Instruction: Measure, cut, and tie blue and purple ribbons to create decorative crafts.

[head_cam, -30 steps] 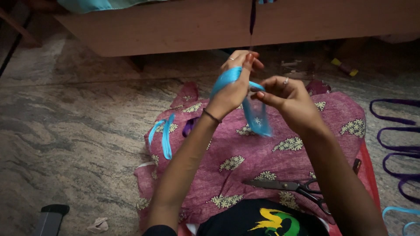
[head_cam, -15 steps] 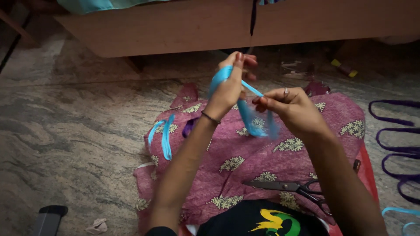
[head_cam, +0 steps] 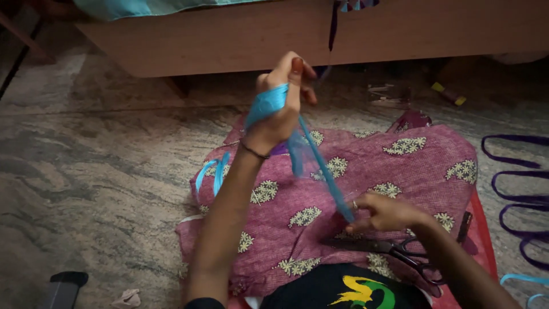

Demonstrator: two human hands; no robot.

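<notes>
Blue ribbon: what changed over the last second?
The right hand moved down and away from the left hand, pulling the blue ribbon out taut toward the scissors. Earlier both hands were close together, up high. The left hand stayed raised with ribbon wound around it. The floral cloth, scissors and purple ribbon on the floor did not move.
</notes>
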